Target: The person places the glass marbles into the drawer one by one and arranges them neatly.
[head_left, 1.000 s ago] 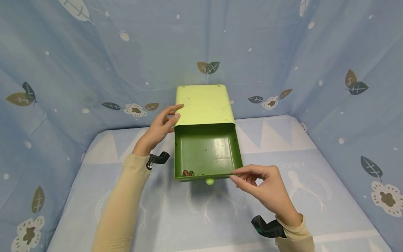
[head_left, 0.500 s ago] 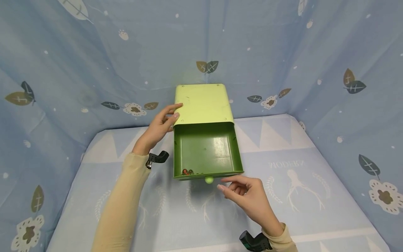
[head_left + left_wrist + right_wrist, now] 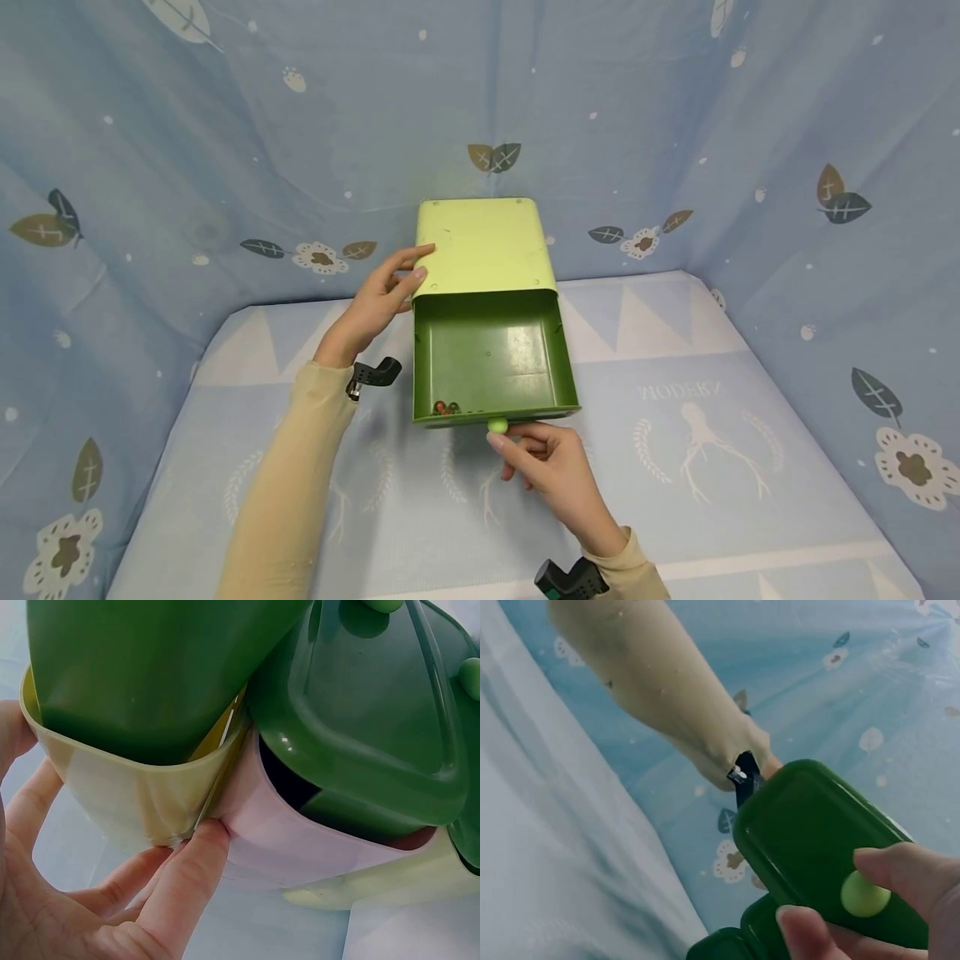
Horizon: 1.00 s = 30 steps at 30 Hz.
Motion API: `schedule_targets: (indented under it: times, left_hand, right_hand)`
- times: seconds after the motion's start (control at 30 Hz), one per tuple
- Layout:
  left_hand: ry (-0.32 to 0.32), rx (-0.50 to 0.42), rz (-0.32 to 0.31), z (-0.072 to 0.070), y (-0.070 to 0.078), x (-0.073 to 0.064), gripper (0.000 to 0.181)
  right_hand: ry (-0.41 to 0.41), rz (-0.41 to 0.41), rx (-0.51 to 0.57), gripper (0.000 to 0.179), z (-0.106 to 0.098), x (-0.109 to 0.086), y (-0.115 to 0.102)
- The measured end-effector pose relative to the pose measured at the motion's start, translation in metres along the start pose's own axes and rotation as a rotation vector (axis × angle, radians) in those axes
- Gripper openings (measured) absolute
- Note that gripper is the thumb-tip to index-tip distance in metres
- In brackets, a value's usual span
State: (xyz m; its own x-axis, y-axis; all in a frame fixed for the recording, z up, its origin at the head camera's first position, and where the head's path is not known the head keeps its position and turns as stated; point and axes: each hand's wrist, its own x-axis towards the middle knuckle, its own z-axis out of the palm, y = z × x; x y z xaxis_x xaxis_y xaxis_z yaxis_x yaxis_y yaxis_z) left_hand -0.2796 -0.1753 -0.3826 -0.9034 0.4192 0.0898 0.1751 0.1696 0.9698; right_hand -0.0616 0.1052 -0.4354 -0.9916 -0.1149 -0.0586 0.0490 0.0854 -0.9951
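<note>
A yellow-green drawer cabinet (image 3: 487, 246) stands against the back curtain, with its dark green top drawer (image 3: 489, 354) pulled far out. Several small round red and dark balls (image 3: 442, 407), like beads or marbles, lie in the drawer's front left corner. My left hand (image 3: 367, 310) holds the cabinet's left side, its index finger on the top. With thumb and finger, my right hand (image 3: 553, 471) pinches the light green round knob (image 3: 865, 895) on the drawer front. Below the top tier, the left wrist view shows a pink tier (image 3: 300, 847) with its own green drawer (image 3: 367, 735).
A pale blue and white patterned cloth (image 3: 675, 467) covers the table. Blue curtains (image 3: 345, 100) with leaf prints rise behind and at both sides. Each wrist wears a black camera mount, as on the left wrist (image 3: 378, 373).
My right hand has slid left along the drawer front, from its right corner to the knob, and now pinches it. The left hand, cabinet and drawer keep their places.
</note>
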Motion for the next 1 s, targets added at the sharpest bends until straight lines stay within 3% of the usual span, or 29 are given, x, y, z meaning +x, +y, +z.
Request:
schedule_targets:
  times: [1.0]
  left_hand:
    - [-0.015,0.020,0.003,-0.0025,-0.0010,-0.0011,0.052]
  right_hand:
    - [0.031,-0.089,0.011,0.019,0.0046,0.0047,-0.0083]
